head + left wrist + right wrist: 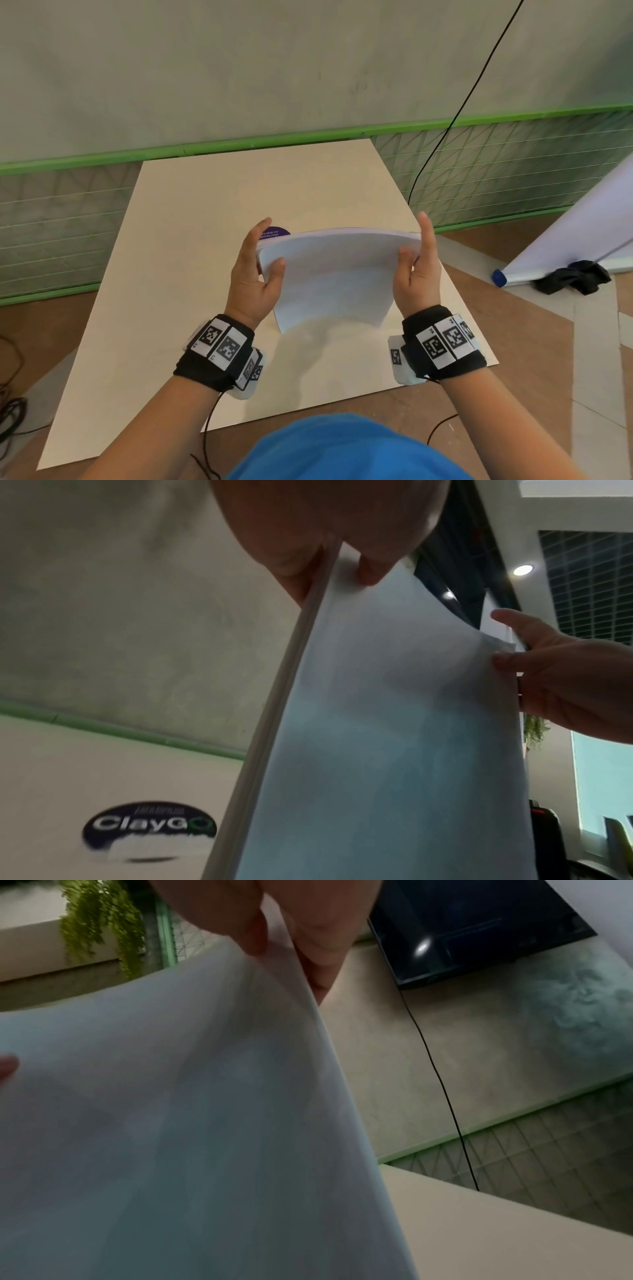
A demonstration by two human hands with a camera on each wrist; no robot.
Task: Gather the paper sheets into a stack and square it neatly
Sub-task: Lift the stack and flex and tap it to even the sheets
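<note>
Head view, both hands (251, 277) (416, 274) pinching stack (337, 274)

board (191, 260) on floor | purple sticker (274, 232) | black cable (455, 120) | black cloth (572, 275)

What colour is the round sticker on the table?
Dark purple sticker with white lettering; clearest in the left wrist view.

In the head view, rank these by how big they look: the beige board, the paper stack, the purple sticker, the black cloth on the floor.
1. Beige board.
2. Paper stack, held upright by left hand and right hand.
3. Black cloth.
4. Purple sticker, though the stack partly hides it, so its full size is unsure.
</note>
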